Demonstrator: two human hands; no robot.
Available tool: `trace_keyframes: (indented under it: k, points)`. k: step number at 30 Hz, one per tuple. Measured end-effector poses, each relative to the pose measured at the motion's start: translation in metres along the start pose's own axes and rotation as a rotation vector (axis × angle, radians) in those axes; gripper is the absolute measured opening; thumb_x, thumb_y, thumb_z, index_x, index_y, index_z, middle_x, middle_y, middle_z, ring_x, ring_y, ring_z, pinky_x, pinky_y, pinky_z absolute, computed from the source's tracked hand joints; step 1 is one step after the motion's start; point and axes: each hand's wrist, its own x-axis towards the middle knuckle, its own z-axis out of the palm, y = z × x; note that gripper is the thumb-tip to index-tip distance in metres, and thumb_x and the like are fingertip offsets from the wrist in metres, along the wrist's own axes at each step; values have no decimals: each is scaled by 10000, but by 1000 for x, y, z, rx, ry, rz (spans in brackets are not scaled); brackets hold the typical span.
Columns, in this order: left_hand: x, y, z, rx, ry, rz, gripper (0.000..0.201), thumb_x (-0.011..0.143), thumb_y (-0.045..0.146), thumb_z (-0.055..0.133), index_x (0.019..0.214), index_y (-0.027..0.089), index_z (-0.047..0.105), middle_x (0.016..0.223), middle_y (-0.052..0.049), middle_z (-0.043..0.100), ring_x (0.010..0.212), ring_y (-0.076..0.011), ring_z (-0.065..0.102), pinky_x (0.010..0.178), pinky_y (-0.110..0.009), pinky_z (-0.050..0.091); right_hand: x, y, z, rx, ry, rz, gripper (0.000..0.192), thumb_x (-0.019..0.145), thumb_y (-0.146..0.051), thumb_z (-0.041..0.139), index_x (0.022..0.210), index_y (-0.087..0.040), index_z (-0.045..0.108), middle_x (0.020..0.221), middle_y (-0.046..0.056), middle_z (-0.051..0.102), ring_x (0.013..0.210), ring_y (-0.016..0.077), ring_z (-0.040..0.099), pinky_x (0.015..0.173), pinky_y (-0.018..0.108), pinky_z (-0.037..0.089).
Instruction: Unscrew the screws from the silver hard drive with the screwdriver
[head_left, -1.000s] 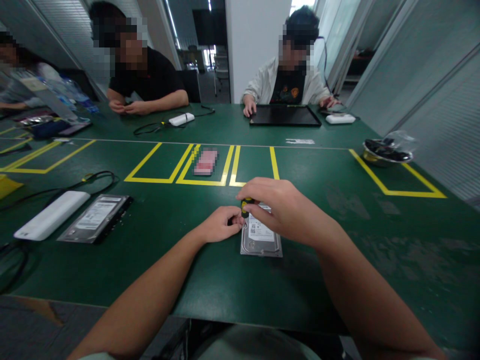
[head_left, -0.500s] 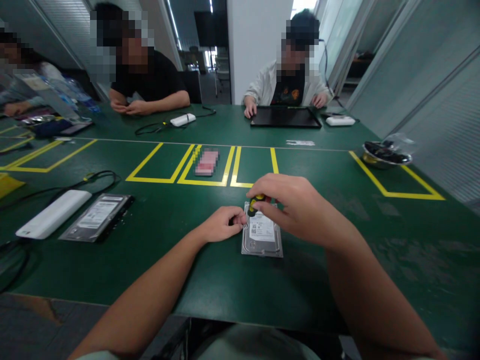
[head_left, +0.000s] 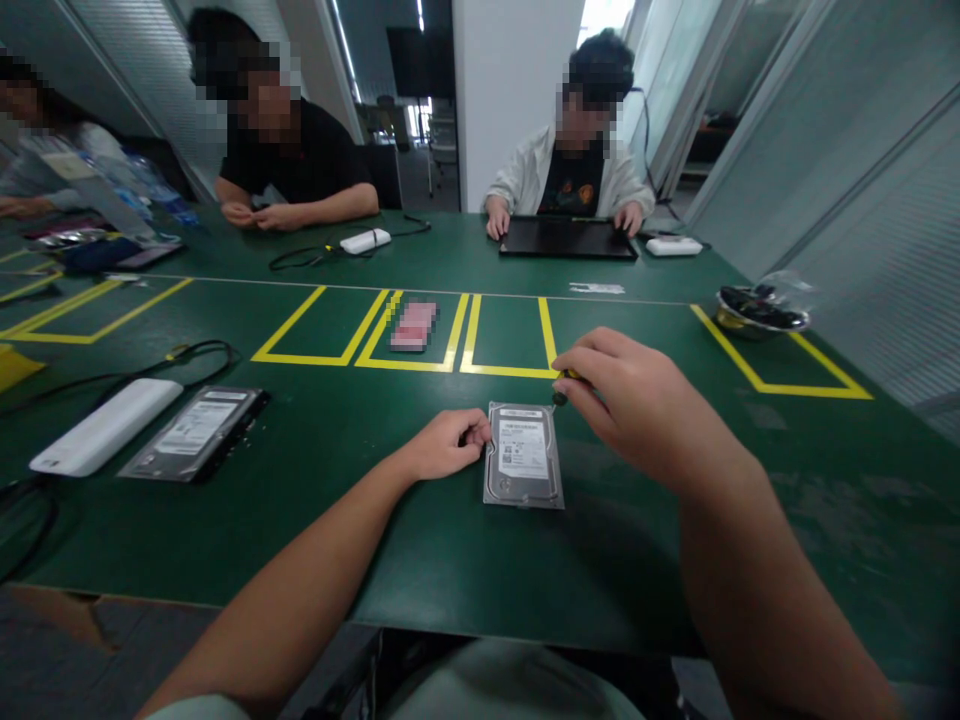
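A silver hard drive (head_left: 523, 455) with a white label lies flat on the green table in front of me. My left hand (head_left: 450, 442) rests at its left edge, fingers curled and thumb side against the drive. Just off the drive's upper right corner, my right hand (head_left: 619, 400) pinches a screwdriver (head_left: 564, 385) with a short black-and-yellow handle. The tip of the screwdriver is too small to make out, so whether it touches the drive cannot be seen.
To the left lie a second hard drive (head_left: 193, 432), a white power bank (head_left: 105, 427) and black cables. Yellow tape (head_left: 405, 366) marks boxes around a pink item (head_left: 414, 326). A metal bowl (head_left: 761, 312) stands at right. Across the table, a person holds a black panel (head_left: 568, 238).
My right hand has moved right with the screwdriver, from above the drive's upper left to its upper right corner. My left hand has stayed. The person opposite now has both hands on the panel.
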Motion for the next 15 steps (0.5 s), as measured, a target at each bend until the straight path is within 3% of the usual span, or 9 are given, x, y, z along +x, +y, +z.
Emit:
trace_keyframes:
  k: [7, 15]
  points:
    - [0, 1, 1, 1, 8, -9, 145, 743, 61, 519, 844, 153, 567, 737, 22, 568, 665, -106, 514, 624, -225, 409, -21, 17, 35, -181, 81, 332, 119, 930, -243, 560, 920, -153, 636, 966, 102, 618, 838, 224, 603, 644, 312, 449]
    - [2, 1, 2, 12, 10, -16, 143, 737, 52, 523, 830, 150, 573, 729, 28, 558, 655, -98, 501, 617, -217, 397, -49, 30, 81, -243, 178, 413, 143, 960, -252, 509, 974, -149, 606, 1144, 108, 615, 848, 203, 632, 639, 288, 463]
